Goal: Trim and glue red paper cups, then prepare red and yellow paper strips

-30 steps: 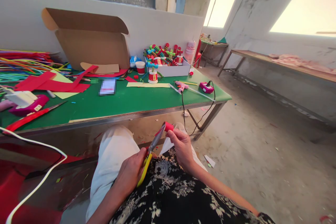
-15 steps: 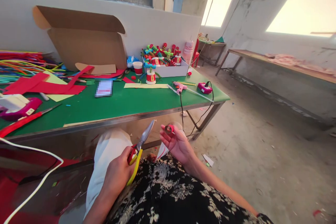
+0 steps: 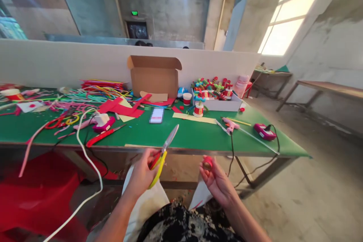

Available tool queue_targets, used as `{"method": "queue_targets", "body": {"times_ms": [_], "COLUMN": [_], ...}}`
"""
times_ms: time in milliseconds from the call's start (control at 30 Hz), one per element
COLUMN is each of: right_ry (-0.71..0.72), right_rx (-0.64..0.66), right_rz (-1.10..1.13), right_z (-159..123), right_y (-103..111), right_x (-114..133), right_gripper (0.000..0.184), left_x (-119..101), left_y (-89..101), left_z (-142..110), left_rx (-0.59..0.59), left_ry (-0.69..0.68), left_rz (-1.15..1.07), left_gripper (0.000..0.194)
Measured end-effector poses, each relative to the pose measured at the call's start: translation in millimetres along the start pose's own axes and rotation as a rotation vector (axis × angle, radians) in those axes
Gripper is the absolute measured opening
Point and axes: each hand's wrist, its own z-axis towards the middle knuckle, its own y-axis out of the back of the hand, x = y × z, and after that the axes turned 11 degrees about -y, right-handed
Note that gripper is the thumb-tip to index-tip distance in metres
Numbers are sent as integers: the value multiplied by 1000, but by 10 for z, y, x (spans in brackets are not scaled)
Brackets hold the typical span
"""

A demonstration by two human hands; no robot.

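Note:
My left hand [image 3: 143,174] is wrapped round the handles of a pair of scissors [image 3: 170,138] with one red and one yellow grip. The blades look closed and point up and forward, over the table's front edge. Palm up, my right hand [image 3: 219,186] pinches a small red ring-shaped piece [image 3: 208,162] with a brownish middle. Both hands are in front of the table, over my lap, and apart from each other. On the green table [image 3: 181,136] ahead stands a red and white paper cup figure [image 3: 198,110] with springy arms.
A white box [image 3: 224,104] full of similar figures stands at the back right, beside an open cardboard box [image 3: 154,75]. A pink glue gun [image 3: 230,124] and a purple socket block [image 3: 264,131] lie at right. Red paper strips [image 3: 124,109] and a red-handled knife [image 3: 103,137] are at left.
My view has swung left and up, showing more of the table's left side and the far wall. Both hands keep hold of the scissors and the red piece.

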Motion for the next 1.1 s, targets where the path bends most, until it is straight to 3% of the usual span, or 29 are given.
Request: {"method": "queue_targets", "body": {"times_ms": [133,267,400,533,667,767,833,933,1000,1100], "right_ry": [-7,14,79,278,551,681,684,618,587,585], "right_rx": [48,69,70,2,-131,-177,-181,-189,-207,-225], "right_rz": [-87,-159,-218,-426,-880,-1187,-1321,-1427,-1465,-1510], "right_z": [152,369,640,914,1167,1311,1375,1431,1446,1445], "right_y": [-204,-320,-357,-328,-239,-180,-157,-134,-119,-99], "right_x": [155,291,410,568,768,881,912,905,888,872], "right_gripper": [42,46,46,46,28,28,34,36,33,32], "left_x": [79,191,330,501,636,602,486,202,2,-188], "left_y": [297,500,550,560,603,579,459,67,-295,-842], "left_z": [513,920,1171,1305,1295,1323,1461,1887,2250,2752], "left_rx": [-100,-40,14,48,53,8,-51,-93,-43,108], "left_ry": [167,297,364,368,295,222,122,-140,-246,-237], "left_rz": [412,779,914,954,1051,1146,1122,805,526,250], "left_gripper": [21,20,24,23,20,23,28,36,45,67]}}
